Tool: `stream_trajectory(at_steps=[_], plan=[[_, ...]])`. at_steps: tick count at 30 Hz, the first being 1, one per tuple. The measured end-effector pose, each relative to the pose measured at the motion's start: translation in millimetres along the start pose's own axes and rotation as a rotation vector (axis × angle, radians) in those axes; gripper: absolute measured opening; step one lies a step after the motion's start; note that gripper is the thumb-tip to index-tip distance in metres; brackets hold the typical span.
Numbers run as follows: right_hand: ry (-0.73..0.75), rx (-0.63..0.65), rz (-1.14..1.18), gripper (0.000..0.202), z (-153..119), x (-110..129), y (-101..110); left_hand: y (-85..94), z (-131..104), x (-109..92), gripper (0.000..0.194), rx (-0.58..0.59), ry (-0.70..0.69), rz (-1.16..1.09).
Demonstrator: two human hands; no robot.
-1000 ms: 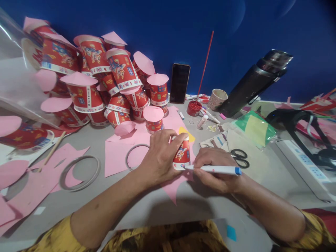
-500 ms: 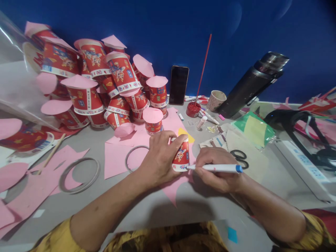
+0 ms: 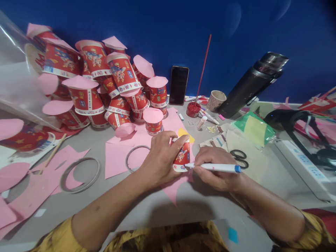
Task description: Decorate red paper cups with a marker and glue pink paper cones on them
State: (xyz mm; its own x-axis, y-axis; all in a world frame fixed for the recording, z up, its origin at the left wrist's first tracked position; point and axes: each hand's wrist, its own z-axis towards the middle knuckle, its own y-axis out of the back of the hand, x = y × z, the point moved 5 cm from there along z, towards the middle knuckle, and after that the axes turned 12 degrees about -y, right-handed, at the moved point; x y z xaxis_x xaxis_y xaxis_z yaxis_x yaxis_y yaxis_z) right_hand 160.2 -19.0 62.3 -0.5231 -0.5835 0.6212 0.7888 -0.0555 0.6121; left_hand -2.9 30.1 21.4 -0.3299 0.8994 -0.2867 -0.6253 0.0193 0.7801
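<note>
My left hand (image 3: 164, 154) is wrapped round a red paper cup (image 3: 181, 154) that stands upside down over pink paper scraps. Its white rim band, at the bottom, carries small flower marks. In my right hand (image 3: 216, 171) is a white marker (image 3: 223, 168) with a blue end, held like a pen. The marker's tip meets the cup at or just above the white band. Left of my left hand lies a grey ring (image 3: 127, 159) on pink paper (image 3: 115, 161). Black-handled scissors (image 3: 239, 154) lie just beyond my right hand.
Red cups with pink paper tops (image 3: 86, 94) are piled at the back left. A phone (image 3: 179, 85) leans on the blue wall. Behind my right hand are a glue stick (image 3: 202, 123), a small cup (image 3: 216, 100) and a leaning black flask (image 3: 253, 84). A power strip (image 3: 301, 168) lies right.
The marker's tip has moved slightly up and left along the cup's lower edge. My left hand still grips the cup, and the view has shifted very slightly.
</note>
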Motion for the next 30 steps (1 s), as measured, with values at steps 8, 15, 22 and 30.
stream_trajectory(at_steps=[8, 15, 22, 30], plan=[[0.002, -0.033, 0.048, 0.011, 1.5, 1.2, 3.7, -1.2, -0.1, 1.2, 0.073, -0.026, -0.013, -0.063], [0.003, -0.012, 0.020, 0.010, -0.3, 0.9, 0.2, -2.0, 0.7, 0.6, 0.073, -0.030, -0.034, -0.060], [-0.006, 0.001, 0.016, 0.010, 1.0, 0.8, -0.5, -2.1, 1.0, -0.1, 0.072, -0.029, -0.037, -0.031], [-0.013, 0.014, 0.029, 0.010, 1.5, 1.4, -1.1, -2.5, 0.9, -0.2, 0.071, -0.023, -0.029, -0.030]])
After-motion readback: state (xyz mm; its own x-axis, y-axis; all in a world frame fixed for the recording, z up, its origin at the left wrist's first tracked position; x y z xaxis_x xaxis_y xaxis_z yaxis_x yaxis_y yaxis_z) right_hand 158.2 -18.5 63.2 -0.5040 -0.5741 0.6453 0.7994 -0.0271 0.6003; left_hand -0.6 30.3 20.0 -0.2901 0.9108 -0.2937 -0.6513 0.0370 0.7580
